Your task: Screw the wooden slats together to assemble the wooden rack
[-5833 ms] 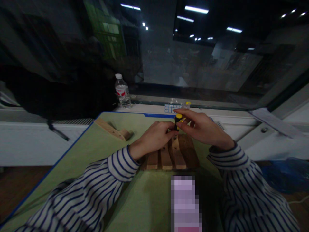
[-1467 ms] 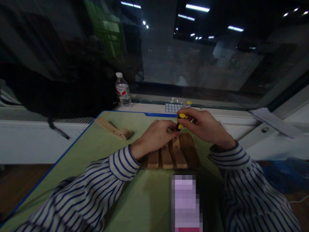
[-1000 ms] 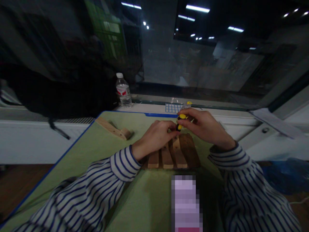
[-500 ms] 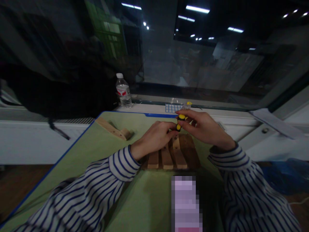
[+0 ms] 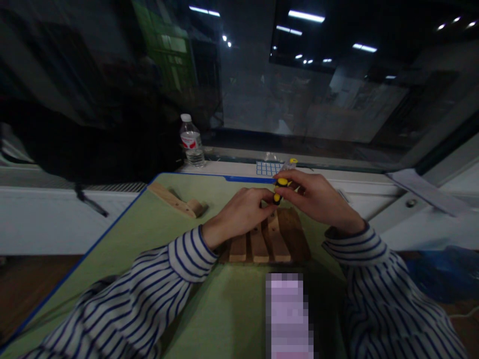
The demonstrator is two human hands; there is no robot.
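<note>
A slatted wooden piece (image 5: 266, 242) lies on the green table (image 5: 149, 239) in front of me. My right hand (image 5: 318, 202) is closed around a short yellow-and-black screwdriver (image 5: 279, 189), held upright over the far end of the slats. My left hand (image 5: 239, 214) rests on the wood with its fingertips pinched at the screwdriver's lower end. What the fingertips hold there is hidden.
A separate wooden part (image 5: 175, 200) lies at the table's left rear. A water bottle (image 5: 190, 141) stands on the white ledge behind, next to a blue grid sheet (image 5: 266, 167) and a small yellow-capped container (image 5: 291, 162). A dark window rises beyond.
Both hands stay at the far end of the wood. The right hand's fingers have shifted slightly around the screwdriver handle; the wooden piece has not moved.
</note>
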